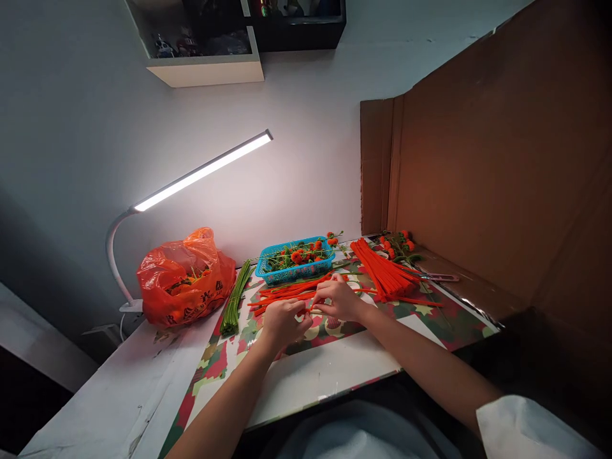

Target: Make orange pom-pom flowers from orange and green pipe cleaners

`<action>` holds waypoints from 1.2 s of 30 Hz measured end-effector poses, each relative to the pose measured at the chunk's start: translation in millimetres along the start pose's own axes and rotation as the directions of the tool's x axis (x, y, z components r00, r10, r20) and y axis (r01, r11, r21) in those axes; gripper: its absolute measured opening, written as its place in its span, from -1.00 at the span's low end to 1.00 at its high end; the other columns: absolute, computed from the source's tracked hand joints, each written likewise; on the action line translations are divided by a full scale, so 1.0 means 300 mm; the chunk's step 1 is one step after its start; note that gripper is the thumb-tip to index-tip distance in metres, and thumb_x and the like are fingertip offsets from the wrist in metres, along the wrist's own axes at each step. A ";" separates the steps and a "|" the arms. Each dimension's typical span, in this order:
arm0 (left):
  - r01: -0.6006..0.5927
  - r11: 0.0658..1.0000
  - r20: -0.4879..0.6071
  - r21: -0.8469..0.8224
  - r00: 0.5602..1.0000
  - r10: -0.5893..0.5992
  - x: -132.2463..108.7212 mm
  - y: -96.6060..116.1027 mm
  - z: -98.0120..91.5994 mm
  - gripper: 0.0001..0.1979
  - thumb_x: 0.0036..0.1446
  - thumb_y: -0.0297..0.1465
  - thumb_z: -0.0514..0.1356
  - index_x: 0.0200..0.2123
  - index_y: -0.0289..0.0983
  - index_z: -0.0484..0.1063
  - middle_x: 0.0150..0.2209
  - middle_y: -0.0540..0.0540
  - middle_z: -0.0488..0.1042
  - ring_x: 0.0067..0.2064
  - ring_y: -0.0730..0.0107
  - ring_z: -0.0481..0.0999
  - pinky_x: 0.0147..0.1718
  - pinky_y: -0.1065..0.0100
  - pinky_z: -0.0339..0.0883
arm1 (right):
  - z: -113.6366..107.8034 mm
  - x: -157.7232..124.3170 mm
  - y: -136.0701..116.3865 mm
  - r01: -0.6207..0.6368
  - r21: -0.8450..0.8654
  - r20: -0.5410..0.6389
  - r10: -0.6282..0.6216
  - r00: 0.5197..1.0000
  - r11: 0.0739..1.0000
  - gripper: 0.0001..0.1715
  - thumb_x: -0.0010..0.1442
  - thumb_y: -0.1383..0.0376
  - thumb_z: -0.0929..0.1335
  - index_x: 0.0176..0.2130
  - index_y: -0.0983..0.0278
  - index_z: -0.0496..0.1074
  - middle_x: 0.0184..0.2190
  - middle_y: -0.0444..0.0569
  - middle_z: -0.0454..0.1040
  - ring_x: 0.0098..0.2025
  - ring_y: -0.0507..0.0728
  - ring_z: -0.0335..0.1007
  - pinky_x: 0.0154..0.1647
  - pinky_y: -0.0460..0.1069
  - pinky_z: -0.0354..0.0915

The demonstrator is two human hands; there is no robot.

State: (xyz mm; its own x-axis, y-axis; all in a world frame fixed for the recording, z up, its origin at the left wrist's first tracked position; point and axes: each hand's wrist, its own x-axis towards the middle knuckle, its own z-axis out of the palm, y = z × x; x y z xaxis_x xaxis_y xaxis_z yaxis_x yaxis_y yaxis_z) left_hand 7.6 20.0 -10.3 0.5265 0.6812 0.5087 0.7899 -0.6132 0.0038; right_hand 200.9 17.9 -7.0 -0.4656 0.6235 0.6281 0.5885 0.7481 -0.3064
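My left hand (284, 324) and my right hand (338, 298) meet over the middle of the table. Between their fingertips is a small piece of orange-red pipe cleaner (308, 311), pinched from both sides; its exact shape is partly covered by the fingers. Just behind the hands lie several loose orange-red pipe cleaners (287, 291). To the right, a thick fanned bundle of orange-red pipe cleaners (382, 271) rests on the table. A bundle of green pipe cleaners (235, 303) lies left of my left hand.
A blue basket (272, 278) holds small orange flowers with green stems. More orange flowers (399, 245) and pink-handled scissors (440, 277) lie at the right, beside a cardboard wall (492, 172). An orange plastic bag (186, 287) stands left, under a lit lamp (205, 171).
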 end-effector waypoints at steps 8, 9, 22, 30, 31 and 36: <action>0.144 0.990 -0.002 0.012 0.990 -0.144 0.006 0.024 0.001 -0.81 0.02 -0.33 0.11 -0.56 -0.24 0.43 -0.52 -0.10 0.55 -0.49 0.28 0.46 -0.52 0.37 -0.04 | 0.042 -0.004 -0.014 -0.043 -0.084 -0.114 0.034 0.993 0.996 -0.87 0.17 0.34 0.36 -0.43 0.27 0.46 -0.44 -0.13 0.49 -0.34 0.04 0.31 -0.15 0.03 -0.10; 0.163 0.987 0.003 0.003 0.987 -0.163 0.005 0.026 0.003 -0.80 0.04 -0.32 0.11 -0.55 -0.24 0.43 -0.52 -0.10 0.54 -0.48 0.28 0.46 -0.52 0.37 -0.06 | 0.046 -0.005 -0.016 -0.054 -0.092 -0.130 0.042 0.991 0.994 -0.87 0.17 0.35 0.35 -0.43 0.27 0.46 -0.45 -0.13 0.49 -0.35 0.04 0.31 -0.16 0.03 -0.10; 0.435 0.825 0.182 -0.361 0.901 -0.395 0.016 0.020 0.056 -0.67 0.21 -0.31 0.08 -0.57 -0.31 0.34 -0.61 0.06 0.28 -0.51 0.43 0.33 -0.50 0.40 0.11 | 0.083 -0.007 -0.045 -0.102 -0.119 -0.242 0.071 0.968 0.988 -0.73 0.24 0.30 0.29 -0.47 0.27 0.45 -0.48 -0.10 0.49 -0.37 0.06 0.30 -0.15 0.05 -0.11; 0.600 0.500 0.402 -0.625 0.796 -0.452 0.015 -0.009 0.102 -0.71 0.23 -0.27 0.14 -0.07 -0.33 0.39 -0.13 -0.11 0.46 -0.19 0.30 0.51 -0.24 0.21 0.45 | 0.079 -0.005 -0.056 -0.099 -0.029 -0.260 0.088 0.962 0.995 -0.84 0.19 0.32 0.33 -0.40 0.26 0.48 -0.42 -0.10 0.55 -0.29 0.07 0.38 -0.12 0.05 -0.11; 0.618 0.456 0.432 -0.640 0.780 -0.452 0.013 -0.012 0.106 -0.71 0.23 -0.28 0.14 -0.05 -0.33 0.38 -0.11 -0.12 0.46 -0.19 0.30 0.51 -0.24 0.20 0.45 | 0.079 -0.004 -0.057 -0.102 -0.016 -0.261 0.095 0.961 0.995 -0.85 0.18 0.33 0.33 -0.41 0.27 0.48 -0.43 -0.11 0.54 -0.32 0.06 0.38 -0.13 0.05 -0.11; 0.656 0.294 0.513 -0.695 0.739 -0.436 0.005 -0.026 0.112 -0.71 0.24 -0.28 0.13 -0.05 -0.33 0.37 -0.13 -0.13 0.46 -0.21 0.34 0.51 -0.26 0.22 0.45 | 0.081 -0.002 -0.055 -0.108 0.054 -0.247 0.118 0.962 0.993 -0.87 0.15 0.36 0.34 -0.42 0.28 0.48 -0.45 -0.14 0.51 -0.39 0.03 0.35 -0.15 0.03 -0.08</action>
State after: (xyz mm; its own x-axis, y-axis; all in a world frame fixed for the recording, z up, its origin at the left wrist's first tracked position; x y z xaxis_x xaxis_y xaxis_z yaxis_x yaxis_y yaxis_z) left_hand 12.7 39.2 -38.5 0.2060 0.9762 -0.0673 0.3585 -0.0113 0.9335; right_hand 175.5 10.5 -19.6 -0.2146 0.6319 0.7447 0.5986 0.6876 -0.4110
